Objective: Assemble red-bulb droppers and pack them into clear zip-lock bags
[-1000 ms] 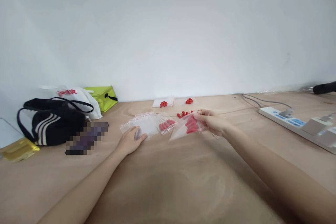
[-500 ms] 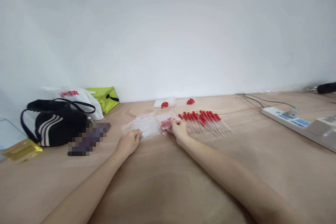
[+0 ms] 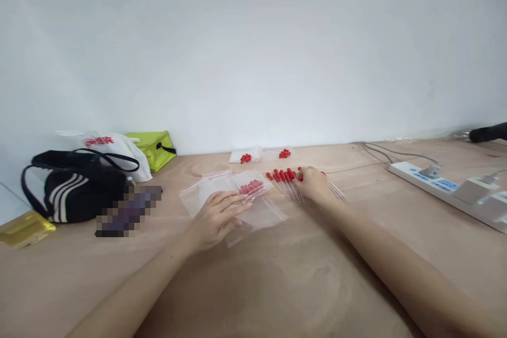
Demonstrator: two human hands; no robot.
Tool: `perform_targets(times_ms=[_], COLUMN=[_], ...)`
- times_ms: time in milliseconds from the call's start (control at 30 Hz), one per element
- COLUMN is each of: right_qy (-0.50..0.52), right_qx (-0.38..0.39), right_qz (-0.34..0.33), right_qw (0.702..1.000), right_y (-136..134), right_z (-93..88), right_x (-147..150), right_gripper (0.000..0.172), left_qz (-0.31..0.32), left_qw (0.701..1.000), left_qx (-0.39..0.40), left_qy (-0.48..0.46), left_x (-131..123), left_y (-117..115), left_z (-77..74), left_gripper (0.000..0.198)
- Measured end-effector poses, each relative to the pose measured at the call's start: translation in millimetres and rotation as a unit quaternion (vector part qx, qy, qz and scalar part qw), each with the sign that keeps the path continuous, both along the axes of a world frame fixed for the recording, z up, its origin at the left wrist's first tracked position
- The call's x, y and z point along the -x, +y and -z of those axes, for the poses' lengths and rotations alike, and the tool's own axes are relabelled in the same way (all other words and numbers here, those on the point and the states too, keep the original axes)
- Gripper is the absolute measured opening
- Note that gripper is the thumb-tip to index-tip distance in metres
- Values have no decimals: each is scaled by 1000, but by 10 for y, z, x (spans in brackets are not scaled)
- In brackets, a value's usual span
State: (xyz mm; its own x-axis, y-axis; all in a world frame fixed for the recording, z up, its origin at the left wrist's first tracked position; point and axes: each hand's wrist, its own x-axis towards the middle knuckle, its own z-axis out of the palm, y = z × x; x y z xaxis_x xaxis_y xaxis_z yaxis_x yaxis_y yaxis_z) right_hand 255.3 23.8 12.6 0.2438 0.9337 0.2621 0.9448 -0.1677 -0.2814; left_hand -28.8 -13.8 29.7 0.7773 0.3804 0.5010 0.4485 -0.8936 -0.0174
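Just right of the frame's centre, the right hand (image 3: 312,185) bends over thin, pale sticks with red, rounded ends (image 3: 282,175); its grip I cannot tell. At centre, the left hand (image 3: 217,219), fingers loosely spread, lies over overlapping clear plastic zip bags (image 3: 263,215). Dragging one stick may roll its neighbours; sideways pressure may slide the slippery bags apart.

Red tips (image 3: 287,175) on pale sticks (image 3: 291,189), white-striped black bag (image 3: 87,195), lime-green pouch (image 3: 152,149), white power strip (image 3: 442,187)
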Motion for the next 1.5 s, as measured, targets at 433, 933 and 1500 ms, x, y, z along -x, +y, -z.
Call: perform_targets(times_ms=[433, 933, 1500], right_qy=[26, 261, 15], right_qx=[3, -143, 23], right_qz=[20, -172, -171], right_qw=[999, 939, 985], right_y=[108, -468, -307], right_z=[135, 376, 179], right_x=[3, -190, 268], right_gripper=[25, 33, 23], left_qz=[-45, -8, -14], left_qw=[962, 955, 954], left_qx=[224, 261, 261], left_qy=[149, 143, 145], left_x=[-158, -263, -282], left_y=[-139, -208, -221], left_z=[247, 165, 119], left_gripper=[37, 37, 36])
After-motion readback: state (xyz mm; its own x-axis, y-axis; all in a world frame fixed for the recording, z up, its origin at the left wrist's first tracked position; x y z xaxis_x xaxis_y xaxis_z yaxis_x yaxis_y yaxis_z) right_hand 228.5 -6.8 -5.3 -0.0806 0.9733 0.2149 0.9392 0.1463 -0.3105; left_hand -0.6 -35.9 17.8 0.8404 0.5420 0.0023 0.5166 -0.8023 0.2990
